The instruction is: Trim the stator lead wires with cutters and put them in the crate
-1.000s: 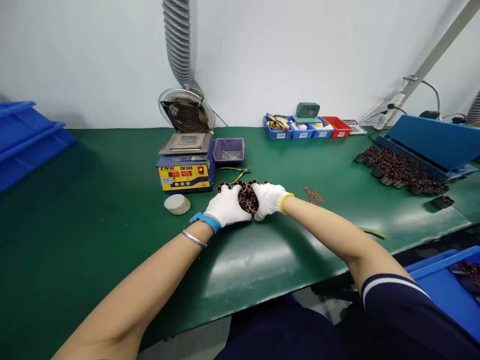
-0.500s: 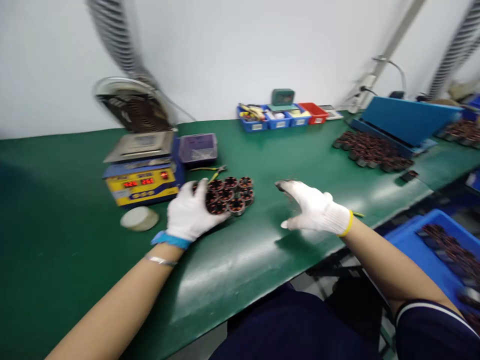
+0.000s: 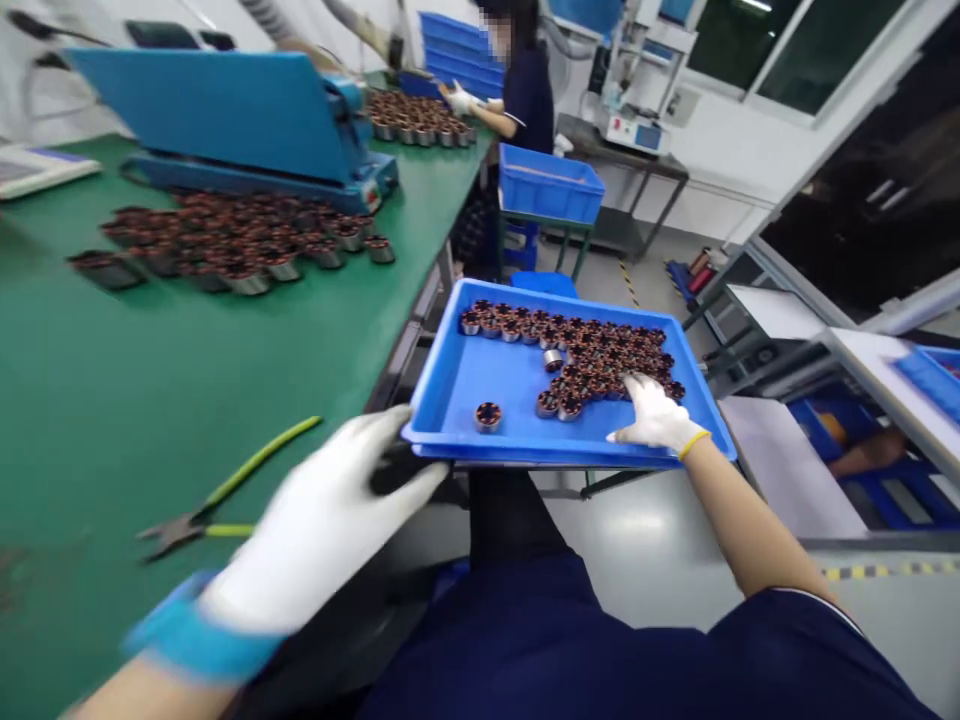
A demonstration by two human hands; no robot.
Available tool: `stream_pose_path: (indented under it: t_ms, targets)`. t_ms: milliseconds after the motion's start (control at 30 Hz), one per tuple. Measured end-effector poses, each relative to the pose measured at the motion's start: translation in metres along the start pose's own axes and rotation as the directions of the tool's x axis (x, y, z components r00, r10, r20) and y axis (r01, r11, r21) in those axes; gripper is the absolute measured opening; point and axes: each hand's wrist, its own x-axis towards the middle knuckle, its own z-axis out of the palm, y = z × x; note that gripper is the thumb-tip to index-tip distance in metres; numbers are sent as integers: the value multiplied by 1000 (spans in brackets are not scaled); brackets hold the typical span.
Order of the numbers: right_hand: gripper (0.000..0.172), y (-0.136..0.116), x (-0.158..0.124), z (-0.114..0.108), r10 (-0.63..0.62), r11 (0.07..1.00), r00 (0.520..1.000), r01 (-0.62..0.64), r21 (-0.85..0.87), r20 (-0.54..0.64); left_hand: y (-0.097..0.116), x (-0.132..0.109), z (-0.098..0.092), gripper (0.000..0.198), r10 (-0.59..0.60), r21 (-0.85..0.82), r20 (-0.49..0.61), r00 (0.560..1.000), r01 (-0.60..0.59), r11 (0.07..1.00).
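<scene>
A blue tray [image 3: 442, 375] holds many small round motor stators [image 3: 611, 350] with copper windings, packed mostly toward its back and right. One stator [image 3: 488, 416] stands alone near the front left, and another [image 3: 553, 360] lies tipped on its side. My right hand [image 3: 654, 412], in a white glove, reaches over the tray's front right, fingers apart at the edge of the packed stators. My left hand [image 3: 315, 510], gloved and blurred, is at the tray's near left corner with thumb and fingers spread; whether it touches the rim I cannot tell. Green-handled cutting pliers [image 3: 196, 522] lie beside it.
More stators [image 3: 240, 240] crowd the green table [image 3: 247, 350] before a blue machine [image 3: 225, 120]. Another person [image 3: 529, 90] works at the far end by further stators [image 3: 420, 118]. A blue crate [image 3: 551, 185] stands beyond the tray; a shelf rack [image 3: 795, 320] is at right.
My view has swung right, from the table to the tray. My left hand has left the group of stators on the table, and my right hand is now over the tray.
</scene>
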Motion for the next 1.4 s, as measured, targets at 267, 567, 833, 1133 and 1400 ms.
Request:
stream_pose_path:
  t_ms: [267, 567, 833, 1133, 1400]
  targets:
    - [59, -27, 76, -2, -358, 934, 933, 356, 36, 33, 34, 136, 123, 57, -85, 259, 520, 850, -62, 964]
    - [29, -86, 183, 5, -457, 868, 834, 494, -51, 308, 42, 136, 151, 81, -56, 122, 492, 869, -5, 993]
    - [75, -10, 125, -6, -436, 900, 899, 435, 42, 40, 76, 145, 170, 154, 25, 179, 491, 871, -129, 975]
    - [135, 22, 79, 41, -318, 941, 944, 325, -93, 84, 102, 185, 203, 132, 278, 119, 395, 876, -348, 930]
    - [121, 7, 88, 34, -224, 969, 973, 228, -95, 51, 108, 182, 204, 126, 212, 145, 317, 924, -268, 952]
